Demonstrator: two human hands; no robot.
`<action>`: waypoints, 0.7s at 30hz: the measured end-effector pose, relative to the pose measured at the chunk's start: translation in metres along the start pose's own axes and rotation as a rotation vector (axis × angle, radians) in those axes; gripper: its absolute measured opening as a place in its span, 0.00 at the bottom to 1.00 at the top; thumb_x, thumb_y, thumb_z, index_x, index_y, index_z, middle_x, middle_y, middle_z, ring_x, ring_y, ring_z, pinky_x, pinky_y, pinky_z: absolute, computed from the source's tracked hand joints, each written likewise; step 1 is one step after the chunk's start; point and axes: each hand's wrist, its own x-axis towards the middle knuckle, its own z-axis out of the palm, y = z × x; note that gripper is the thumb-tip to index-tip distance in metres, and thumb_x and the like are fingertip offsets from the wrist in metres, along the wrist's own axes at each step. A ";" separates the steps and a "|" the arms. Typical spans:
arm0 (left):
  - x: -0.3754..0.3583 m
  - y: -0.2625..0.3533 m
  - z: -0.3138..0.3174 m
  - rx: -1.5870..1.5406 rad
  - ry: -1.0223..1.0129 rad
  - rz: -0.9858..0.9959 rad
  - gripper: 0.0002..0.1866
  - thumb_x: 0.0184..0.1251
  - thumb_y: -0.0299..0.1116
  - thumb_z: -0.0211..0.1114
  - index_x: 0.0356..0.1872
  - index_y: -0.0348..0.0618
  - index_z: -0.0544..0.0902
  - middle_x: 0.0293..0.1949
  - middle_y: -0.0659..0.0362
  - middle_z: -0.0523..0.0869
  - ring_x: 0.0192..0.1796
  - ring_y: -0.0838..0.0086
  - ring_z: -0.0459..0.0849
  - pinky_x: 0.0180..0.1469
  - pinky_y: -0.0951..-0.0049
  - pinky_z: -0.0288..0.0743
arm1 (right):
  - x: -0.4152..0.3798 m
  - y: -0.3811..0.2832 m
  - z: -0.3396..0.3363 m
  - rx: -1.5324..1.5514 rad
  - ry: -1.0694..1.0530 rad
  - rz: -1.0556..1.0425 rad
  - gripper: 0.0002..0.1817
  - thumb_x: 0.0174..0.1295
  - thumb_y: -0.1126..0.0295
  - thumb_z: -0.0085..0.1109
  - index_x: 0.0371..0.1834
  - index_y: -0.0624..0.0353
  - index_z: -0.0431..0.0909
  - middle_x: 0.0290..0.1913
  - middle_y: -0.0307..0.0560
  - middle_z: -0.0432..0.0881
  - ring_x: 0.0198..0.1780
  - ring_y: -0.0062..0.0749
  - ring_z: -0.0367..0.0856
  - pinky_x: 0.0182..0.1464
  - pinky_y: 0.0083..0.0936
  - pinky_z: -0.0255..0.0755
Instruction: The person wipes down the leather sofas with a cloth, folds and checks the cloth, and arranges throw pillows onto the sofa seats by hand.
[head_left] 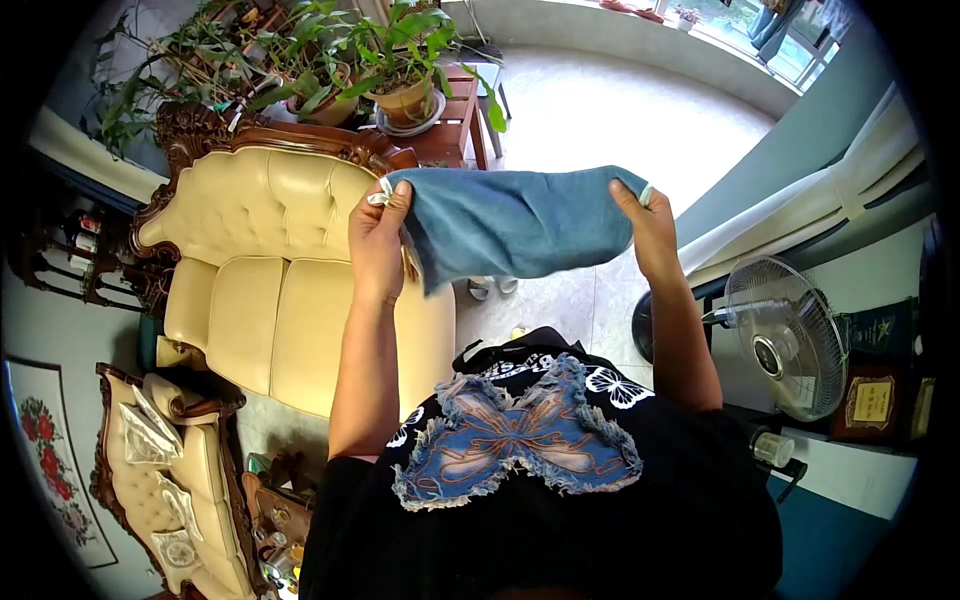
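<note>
A folded blue denim garment (520, 222) is stretched out sideways in front of me, held up between both hands. Its exact kind does not show. My left hand (378, 238) pinches the left end, thumb on top, with a small white tab or edge poking out beside the fingers. At the opposite end, my right hand (655, 232) grips the upper corner with the thumb over the cloth, and another bit of white shows there. The lower left corner of the garment hangs down past my left wrist.
Left of me stands a cream tufted sofa (245, 310) with a carved wooden frame; a second sofa (200, 470) is farther left. Potted plants (405, 100) rest on a wooden stand behind. A standing fan (785, 340) is close on my right.
</note>
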 end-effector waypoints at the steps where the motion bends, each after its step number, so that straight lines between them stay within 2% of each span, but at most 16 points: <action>1: 0.003 0.004 -0.003 0.007 0.040 -0.024 0.10 0.77 0.35 0.63 0.48 0.40 0.86 0.38 0.67 0.87 0.38 0.86 0.80 0.44 0.81 0.74 | 0.003 0.003 -0.004 0.072 0.008 0.031 0.14 0.71 0.60 0.63 0.46 0.61 0.85 0.38 0.36 0.85 0.36 0.18 0.80 0.41 0.18 0.72; 3: 0.006 0.013 -0.008 -0.019 0.096 -0.029 0.09 0.76 0.35 0.64 0.47 0.43 0.87 0.38 0.68 0.87 0.37 0.86 0.80 0.43 0.82 0.74 | 0.012 0.006 -0.014 0.150 -0.009 0.023 0.14 0.72 0.59 0.62 0.45 0.60 0.84 0.38 0.37 0.86 0.36 0.18 0.81 0.41 0.18 0.73; 4: 0.014 0.007 -0.026 0.006 0.127 -0.030 0.06 0.77 0.36 0.63 0.42 0.48 0.85 0.35 0.69 0.86 0.36 0.84 0.82 0.40 0.78 0.75 | 0.017 0.007 -0.020 0.228 -0.020 0.021 0.14 0.73 0.58 0.61 0.44 0.59 0.84 0.38 0.37 0.86 0.37 0.19 0.81 0.42 0.19 0.74; 5: 0.016 0.016 -0.027 0.022 0.121 -0.005 0.06 0.77 0.36 0.63 0.41 0.48 0.85 0.35 0.69 0.86 0.35 0.84 0.81 0.39 0.79 0.74 | 0.021 -0.001 -0.022 0.222 0.027 0.016 0.14 0.73 0.57 0.60 0.43 0.57 0.84 0.38 0.37 0.87 0.37 0.19 0.82 0.42 0.19 0.74; 6: 0.019 0.025 -0.027 0.037 0.113 0.021 0.06 0.77 0.37 0.63 0.41 0.49 0.85 0.34 0.69 0.86 0.34 0.85 0.81 0.38 0.80 0.74 | 0.025 -0.007 -0.023 0.192 0.090 -0.007 0.15 0.74 0.56 0.59 0.46 0.58 0.84 0.39 0.37 0.87 0.37 0.20 0.82 0.42 0.19 0.74; 7: 0.023 0.027 -0.034 0.049 0.099 0.047 0.06 0.77 0.37 0.63 0.41 0.50 0.85 0.34 0.70 0.86 0.33 0.86 0.81 0.36 0.82 0.74 | 0.027 -0.018 -0.022 0.203 0.065 -0.025 0.16 0.74 0.56 0.58 0.46 0.57 0.84 0.39 0.37 0.86 0.38 0.20 0.82 0.43 0.19 0.74; 8: 0.028 0.032 -0.041 0.074 0.023 0.091 0.08 0.75 0.39 0.66 0.45 0.48 0.87 0.36 0.70 0.86 0.35 0.87 0.81 0.39 0.80 0.79 | 0.030 -0.027 -0.021 0.213 0.041 -0.043 0.16 0.75 0.55 0.57 0.47 0.57 0.84 0.39 0.37 0.86 0.39 0.20 0.83 0.43 0.19 0.74; 9: 0.029 0.034 -0.043 0.157 0.051 0.107 0.10 0.75 0.40 0.66 0.46 0.47 0.87 0.36 0.69 0.86 0.35 0.86 0.82 0.39 0.79 0.79 | 0.033 -0.028 -0.023 0.211 0.035 -0.037 0.16 0.75 0.55 0.57 0.47 0.57 0.84 0.39 0.37 0.86 0.39 0.20 0.83 0.43 0.19 0.74; 11: 0.028 0.045 -0.039 0.306 0.088 0.156 0.13 0.75 0.42 0.65 0.49 0.45 0.87 0.35 0.69 0.86 0.35 0.85 0.82 0.37 0.78 0.81 | 0.042 -0.032 -0.033 0.068 -0.202 -0.110 0.18 0.75 0.54 0.56 0.48 0.58 0.84 0.40 0.38 0.86 0.39 0.20 0.83 0.44 0.21 0.76; 16: 0.023 0.062 -0.051 0.366 0.016 0.123 0.12 0.76 0.42 0.64 0.47 0.45 0.85 0.33 0.68 0.84 0.32 0.84 0.82 0.32 0.78 0.80 | 0.055 -0.040 -0.032 -0.141 -0.239 -0.075 0.20 0.75 0.53 0.56 0.48 0.61 0.84 0.38 0.40 0.85 0.38 0.24 0.83 0.43 0.28 0.78; 18: 0.030 0.072 -0.050 0.371 -0.049 -0.031 0.11 0.76 0.41 0.64 0.45 0.43 0.84 0.34 0.66 0.85 0.32 0.84 0.83 0.33 0.78 0.81 | 0.065 -0.053 -0.024 -0.360 -0.178 0.005 0.22 0.73 0.52 0.58 0.46 0.63 0.84 0.36 0.42 0.85 0.38 0.27 0.83 0.45 0.30 0.78; 19: 0.043 0.073 -0.054 0.338 -0.048 -0.046 0.10 0.76 0.40 0.63 0.43 0.43 0.82 0.35 0.65 0.86 0.34 0.82 0.84 0.34 0.78 0.81 | 0.062 -0.082 -0.008 -0.666 -0.081 -0.033 0.26 0.72 0.48 0.58 0.47 0.65 0.83 0.38 0.44 0.85 0.40 0.29 0.83 0.47 0.31 0.78; 20: 0.057 0.076 -0.047 0.139 -0.075 0.013 0.12 0.77 0.40 0.62 0.47 0.41 0.82 0.40 0.61 0.88 0.36 0.78 0.86 0.39 0.77 0.82 | 0.083 -0.075 -0.011 -0.297 -0.224 -0.058 0.29 0.72 0.45 0.56 0.52 0.65 0.81 0.42 0.46 0.85 0.42 0.31 0.84 0.50 0.31 0.78; 21: 0.074 0.079 -0.043 -0.014 -0.059 -0.025 0.16 0.78 0.43 0.61 0.50 0.39 0.82 0.43 0.58 0.88 0.42 0.75 0.86 0.45 0.74 0.83 | 0.107 -0.071 -0.009 -0.090 -0.199 -0.051 0.32 0.73 0.42 0.52 0.58 0.65 0.78 0.50 0.51 0.83 0.49 0.35 0.83 0.55 0.34 0.76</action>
